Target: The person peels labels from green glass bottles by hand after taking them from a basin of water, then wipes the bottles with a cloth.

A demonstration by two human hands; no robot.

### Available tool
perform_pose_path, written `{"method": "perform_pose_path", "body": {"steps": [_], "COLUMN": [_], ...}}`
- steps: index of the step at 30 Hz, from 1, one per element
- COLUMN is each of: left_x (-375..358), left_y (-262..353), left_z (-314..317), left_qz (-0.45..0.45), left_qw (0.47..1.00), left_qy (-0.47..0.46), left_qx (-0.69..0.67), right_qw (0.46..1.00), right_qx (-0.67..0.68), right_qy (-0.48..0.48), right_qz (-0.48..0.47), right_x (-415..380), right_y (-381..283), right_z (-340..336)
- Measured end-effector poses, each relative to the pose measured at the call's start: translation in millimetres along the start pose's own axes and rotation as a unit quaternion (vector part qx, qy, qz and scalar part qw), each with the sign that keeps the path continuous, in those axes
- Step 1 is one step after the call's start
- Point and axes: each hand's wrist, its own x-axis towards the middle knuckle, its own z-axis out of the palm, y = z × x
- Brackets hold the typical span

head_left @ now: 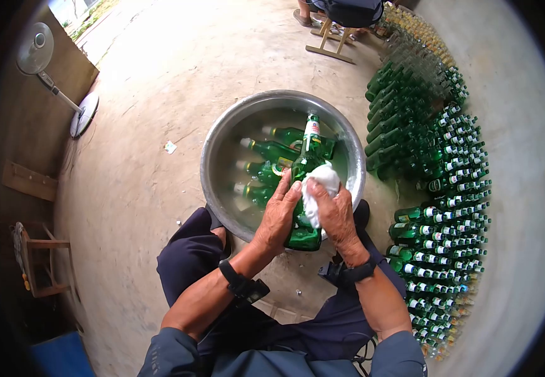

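Observation:
A green glass bottle (311, 151) is held over a round metal basin (221, 119), its neck pointing away from me and its base toward me. My left hand (279, 215) grips the bottle's left side, fingers partly hidden behind it. In my right hand (337, 217) is a bunched white cloth (324, 182), pressed against the bottle's right side. Cloudy water fills the basin, and several green bottles (272, 149) lie in it to the left of the held one.
Many green bottles (404, 107) are stacked along the wall at the right. A standing fan (37, 50) is at the upper left, with a wooden stool (46, 242) below it. A person's foot (302, 17) shows near a wooden-legged seat (329, 51) at the top.

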Motion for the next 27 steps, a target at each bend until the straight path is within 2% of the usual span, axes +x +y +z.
{"method": "perform_pose_path", "body": {"steps": [1,3,5,6,9,15,18,21,22,27], "left_x": [-3,-3,3,8,13,14,13,11,9,3], "left_y": [1,3,2,0,1,5,4,4,5,5], "left_z": [5,8,1,-3,-12,-8,-7,-7,-5,-6], "left_qz": [-0.006,-0.009,0.039,0.055,0.064,0.031,0.034,0.031,0.017,-0.001], "left_qw": [1.0,1.0,0.997,0.996,0.994,0.999,0.999,0.999,1.0,1.0], "left_qy": [0.002,0.011,0.03,0.008,0.007,-0.02,-0.022,-0.025,-0.011,0.0], "left_qx": [-0.016,0.001,0.052,0.064,0.091,-0.023,-0.029,-0.029,-0.022,0.002], "right_qw": [0.999,0.999,0.998,0.999,0.996,0.983,0.995,0.998,0.999,1.0], "right_qx": [0.014,-0.001,0.049,0.02,-0.043,-0.108,0.022,0.028,0.029,0.019], "right_qy": [0.01,0.01,-0.004,-0.026,-0.009,-0.023,-0.029,-0.027,0.002,0.004], "right_qz": [0.033,0.037,-0.026,-0.035,-0.079,-0.149,-0.088,-0.049,-0.024,-0.013], "right_x": [4,4,-2,-3,-17,-23,-26,-23,-24,-16], "right_y": [-8,-5,3,5,12,11,10,7,2,-1], "right_z": [-2,-2,5,5,14,15,15,9,11,6]}}
